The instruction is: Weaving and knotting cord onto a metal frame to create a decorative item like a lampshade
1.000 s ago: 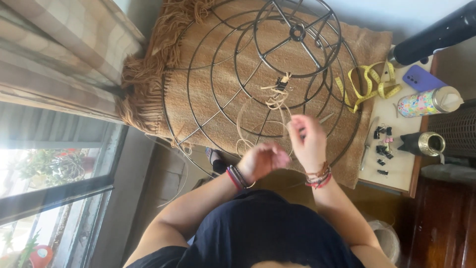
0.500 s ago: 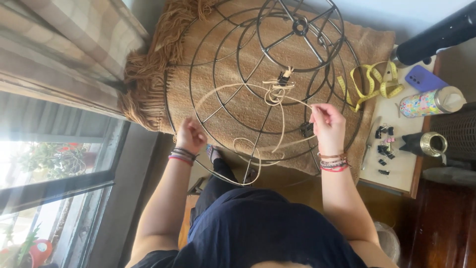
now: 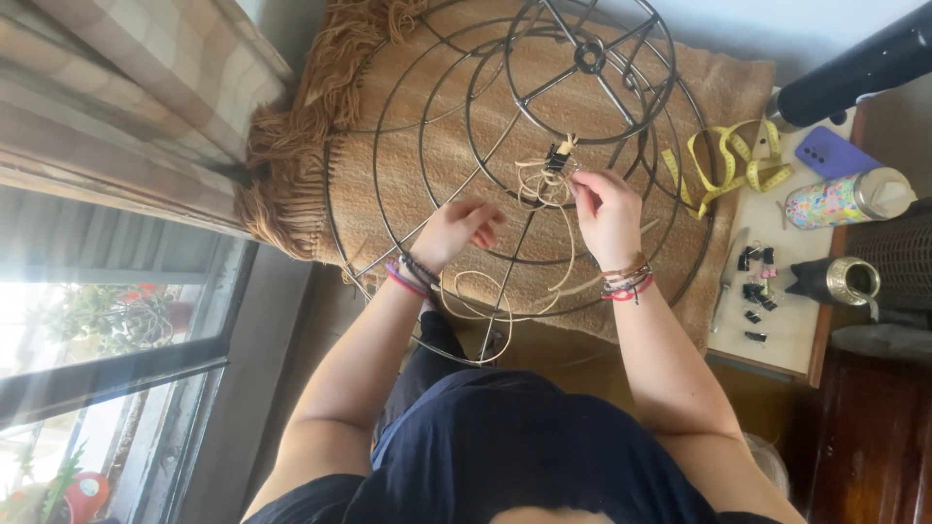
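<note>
Pinching the pale cord (image 3: pixel 540 184) in my right hand (image 3: pixel 607 209) at the clip on the wire frame (image 3: pixel 437 146), I keep it taut; my left hand (image 3: pixel 461 228) curls loosely, feeding slack.

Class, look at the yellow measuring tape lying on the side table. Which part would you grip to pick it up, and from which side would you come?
Grip the measuring tape at one of its raised loops, coming from above. It lies loosely coiled across the edge of the white side table, so the loops probably leave room for fingers, while flat stretches would be harder to pinch. The bottle stands close beside it, so a sideways approach looks cramped.
</note>
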